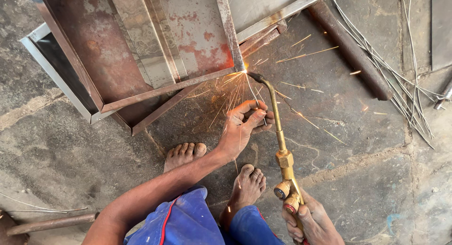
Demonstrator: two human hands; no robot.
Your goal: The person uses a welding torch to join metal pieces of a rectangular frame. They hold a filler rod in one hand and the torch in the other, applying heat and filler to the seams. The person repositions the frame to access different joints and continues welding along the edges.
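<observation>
Far left, rusty round steel bar [49, 223] lies on the cracked concrete floor [56, 146], open floor above it up to the frame. Upper left to centre: rusty welded steel frame with sheet panel [141, 47], its lower edge rail running diagonally to a corner at centre. Bare floor between the frame's lower edge and the person's two bare feet [184, 155].

Left hand [245, 125] reaches forward just below that corner, fingers curled narrow, pinching a thin metal rod [253, 92] that leads up toward the bright spot; grip closed on the rod. Sparks [292, 56] spray from the frame corner right and downward over the floor.

Brass gas torch with curved neck [280, 146]: tip at the frame corner, body slanting down to the right hand [310, 224] at the bottom edge, grip wrapped round the handle by the valves.

Right of the torch, open floor. Upper right: a rusty pipe [351, 49], then loose thin wire rods [400, 80] fanned out near the right edge.
</observation>
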